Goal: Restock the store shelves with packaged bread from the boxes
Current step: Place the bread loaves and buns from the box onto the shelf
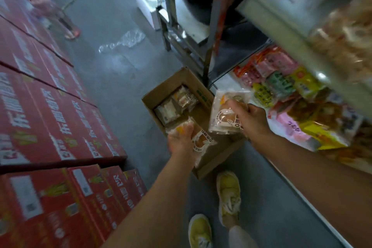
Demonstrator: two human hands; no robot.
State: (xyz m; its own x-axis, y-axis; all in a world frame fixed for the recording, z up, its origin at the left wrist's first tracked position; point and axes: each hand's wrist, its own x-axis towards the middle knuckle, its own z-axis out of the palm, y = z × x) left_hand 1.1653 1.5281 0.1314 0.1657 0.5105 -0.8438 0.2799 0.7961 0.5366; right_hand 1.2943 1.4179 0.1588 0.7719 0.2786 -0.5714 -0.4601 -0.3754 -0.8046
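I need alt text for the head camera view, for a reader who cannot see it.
Seen from above, a person's left hand and right hand each hold a clear-wrapped bread packet over an open brown cardboard box on the grey floor. Red cartons stand left; a shelf of colourful snack packets is right.

Red cartons (50, 110), yellow shoes (228, 197), crumpled plastic (124, 41)

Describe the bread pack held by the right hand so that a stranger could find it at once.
Start at the open cardboard box on the floor beside the shelf. At its right edge, the right hand grips a clear bread pack. Unlike the packs in the box, it is raised toward the shelf.
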